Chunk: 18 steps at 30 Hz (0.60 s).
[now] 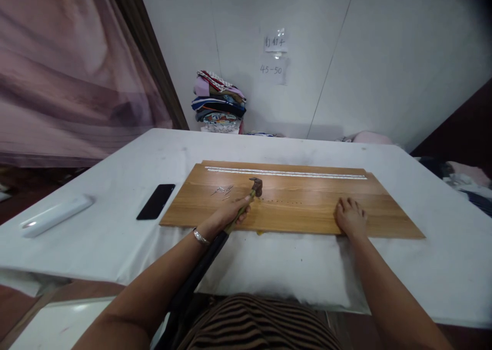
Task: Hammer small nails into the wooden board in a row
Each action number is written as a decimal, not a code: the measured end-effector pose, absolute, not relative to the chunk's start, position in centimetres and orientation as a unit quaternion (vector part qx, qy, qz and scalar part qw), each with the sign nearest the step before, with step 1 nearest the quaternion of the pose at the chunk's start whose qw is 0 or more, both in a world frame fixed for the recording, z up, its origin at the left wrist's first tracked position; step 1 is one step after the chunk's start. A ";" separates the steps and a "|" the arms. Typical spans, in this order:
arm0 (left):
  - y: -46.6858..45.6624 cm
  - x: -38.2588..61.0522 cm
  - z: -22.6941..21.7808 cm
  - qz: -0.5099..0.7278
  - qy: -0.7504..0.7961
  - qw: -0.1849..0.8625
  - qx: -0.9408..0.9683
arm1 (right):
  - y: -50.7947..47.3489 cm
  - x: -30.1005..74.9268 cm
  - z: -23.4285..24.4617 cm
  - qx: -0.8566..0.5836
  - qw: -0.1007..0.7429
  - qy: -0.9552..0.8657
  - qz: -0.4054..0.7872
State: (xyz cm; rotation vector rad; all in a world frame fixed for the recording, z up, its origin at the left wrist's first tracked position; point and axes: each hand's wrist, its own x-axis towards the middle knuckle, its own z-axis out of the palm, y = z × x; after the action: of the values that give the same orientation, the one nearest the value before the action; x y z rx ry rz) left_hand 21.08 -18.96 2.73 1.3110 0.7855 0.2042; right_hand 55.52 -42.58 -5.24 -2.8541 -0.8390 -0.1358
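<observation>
My left hand (233,211) is wrapped round the handle of a claw hammer (257,187), whose dark head is over the wooden board (307,219). The hammer's long handle runs back beneath my forearm. Just left of the hammer head lies a small pile of loose nails (222,190) on the board. A row of small dark dots (282,201) runs to the right from the hammer head; I cannot tell whether they are nail heads or holes. Resting on the right part of the board is my right hand (350,217), fingers apart and slightly bent, with nothing held.
A white strip with markings (284,172) stretches along the board's far side. On the white-covered table (115,186), a black phone (156,202) lies left of the board, and a white elongated object (57,215) is farther left. Folded cloths (219,103) are stacked beyond the table's far edge.
</observation>
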 end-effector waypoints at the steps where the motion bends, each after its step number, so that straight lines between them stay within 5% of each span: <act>1: -19.0 21.1 2.6 0.093 0.357 0.714 0.595 | -42.6 55.5 -5.3 -0.955 0.083 -0.280 -0.047; 18: -19.0 21.3 3.2 0.107 0.372 0.717 0.580 | -42.6 55.9 -5.6 -0.954 0.084 -0.286 -0.040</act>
State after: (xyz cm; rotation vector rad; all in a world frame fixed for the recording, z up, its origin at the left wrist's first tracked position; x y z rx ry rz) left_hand 21.29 -19.02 3.18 1.2834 0.8234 0.2371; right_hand 55.86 -42.56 -5.58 -2.8455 -0.8542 -0.1188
